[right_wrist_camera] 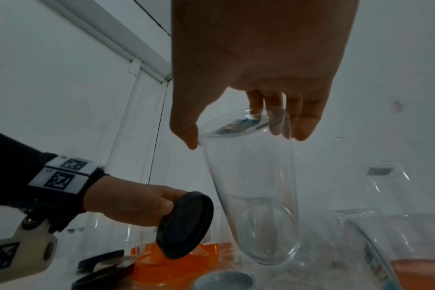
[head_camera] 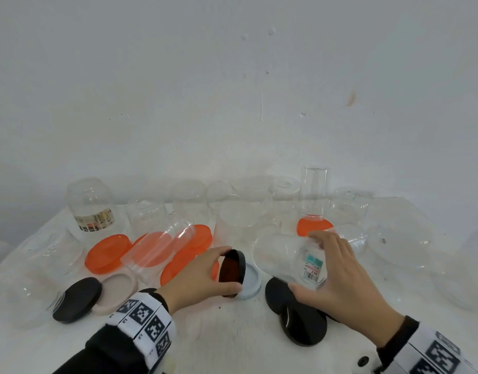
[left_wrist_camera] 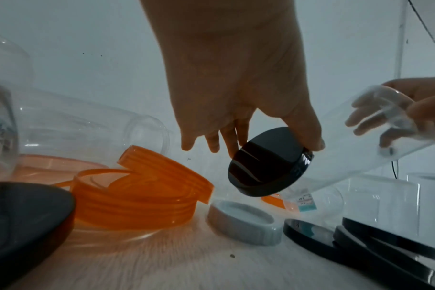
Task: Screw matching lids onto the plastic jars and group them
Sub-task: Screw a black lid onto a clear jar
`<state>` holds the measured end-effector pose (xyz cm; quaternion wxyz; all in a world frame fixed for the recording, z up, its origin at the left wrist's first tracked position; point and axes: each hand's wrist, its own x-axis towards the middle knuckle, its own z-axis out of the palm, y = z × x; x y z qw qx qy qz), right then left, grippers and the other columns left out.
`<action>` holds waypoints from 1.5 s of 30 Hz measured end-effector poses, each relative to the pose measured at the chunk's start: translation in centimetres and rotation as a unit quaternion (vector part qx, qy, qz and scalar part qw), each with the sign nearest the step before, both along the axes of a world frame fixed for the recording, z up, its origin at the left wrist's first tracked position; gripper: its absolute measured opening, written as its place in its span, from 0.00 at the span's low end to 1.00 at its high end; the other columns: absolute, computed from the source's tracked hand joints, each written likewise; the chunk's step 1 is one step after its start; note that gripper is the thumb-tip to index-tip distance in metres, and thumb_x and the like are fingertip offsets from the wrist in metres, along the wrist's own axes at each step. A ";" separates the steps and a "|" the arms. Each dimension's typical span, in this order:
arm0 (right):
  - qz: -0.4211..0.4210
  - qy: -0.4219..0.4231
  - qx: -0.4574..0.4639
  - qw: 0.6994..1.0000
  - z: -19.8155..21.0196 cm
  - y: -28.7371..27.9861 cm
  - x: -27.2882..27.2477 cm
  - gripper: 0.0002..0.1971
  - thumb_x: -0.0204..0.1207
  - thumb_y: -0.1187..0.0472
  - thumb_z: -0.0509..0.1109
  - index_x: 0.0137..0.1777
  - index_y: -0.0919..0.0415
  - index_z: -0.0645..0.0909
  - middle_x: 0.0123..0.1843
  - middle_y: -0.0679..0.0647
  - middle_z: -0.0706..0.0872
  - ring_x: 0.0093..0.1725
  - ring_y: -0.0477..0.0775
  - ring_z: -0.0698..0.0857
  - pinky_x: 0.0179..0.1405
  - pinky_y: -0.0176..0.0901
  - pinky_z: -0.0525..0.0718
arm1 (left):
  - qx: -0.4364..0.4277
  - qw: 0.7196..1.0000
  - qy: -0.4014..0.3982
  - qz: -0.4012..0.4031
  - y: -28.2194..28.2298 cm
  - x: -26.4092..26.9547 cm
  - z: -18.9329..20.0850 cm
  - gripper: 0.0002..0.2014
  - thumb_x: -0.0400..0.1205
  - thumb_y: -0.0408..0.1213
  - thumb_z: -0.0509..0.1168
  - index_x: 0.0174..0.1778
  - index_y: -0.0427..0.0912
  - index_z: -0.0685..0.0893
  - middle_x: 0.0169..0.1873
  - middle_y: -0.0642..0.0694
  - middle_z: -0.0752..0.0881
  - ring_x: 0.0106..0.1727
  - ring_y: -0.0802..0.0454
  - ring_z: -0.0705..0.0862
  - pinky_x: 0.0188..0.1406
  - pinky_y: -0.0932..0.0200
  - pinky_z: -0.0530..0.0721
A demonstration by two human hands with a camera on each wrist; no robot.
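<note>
White table (head_camera: 232, 333) holds many clear jars with no lids on yet. Just beside the grey lid (head_camera: 250, 282), the left hand (head_camera: 197, 276) pinches a black lid (head_camera: 232, 269); the right hand (head_camera: 340, 271) grips a tipped clear jar (head_camera: 283, 259). Nothing looks grouped yet

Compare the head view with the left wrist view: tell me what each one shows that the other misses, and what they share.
Only the head view shows the tall upright jar over an orange lid at the back, the labelled jar far left, and the beige lid.

Only the left wrist view shows the thread ridges inside the upturned orange lid.

Both show the left hand with its grip on the black lid, the grey lid beneath it, and the right hand holding the tilted clear jar.
</note>
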<state>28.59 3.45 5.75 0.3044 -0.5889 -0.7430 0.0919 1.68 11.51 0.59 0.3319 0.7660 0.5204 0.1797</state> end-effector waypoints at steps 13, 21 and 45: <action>-0.058 0.381 -0.200 0.901 -1.2 -0.2 2.1 0.21 0.69 0.53 0.78 0.59 0.53 0.76 0.49 0.60 0.81 0.54 0.64 0.84 0.60 0.59 0.82 | -0.033 0.967 -0.235 0.092 -1.2 -0.8 2.3 0.27 0.69 0.59 0.71 0.65 0.62 0.77 0.60 0.63 0.83 0.57 0.68 0.84 0.57 0.63 0.82; 0.006 0.574 -0.369 0.731 -2.6 -0.1 0.7 0.34 0.48 0.56 0.83 0.55 0.68 0.77 0.47 0.69 0.86 0.44 0.67 0.87 0.47 0.56 0.90 | -0.073 0.925 -0.342 0.149 -1.5 -2.1 3.6 0.33 0.67 0.58 0.70 0.69 0.52 0.80 0.59 0.49 0.87 0.58 0.53 0.87 0.58 0.50 0.86; 0.098 0.120 -0.332 0.931 -8.1 3.8 -8.1 0.49 0.55 0.56 0.88 0.69 0.53 0.58 0.69 0.47 0.70 0.71 0.49 0.73 0.64 0.37 0.76 | 0.010 0.951 -0.268 0.152 -3.6 -2.0 6.5 0.35 0.63 0.63 0.68 0.68 0.61 0.76 0.58 0.61 0.85 0.56 0.68 0.84 0.45 0.77 0.80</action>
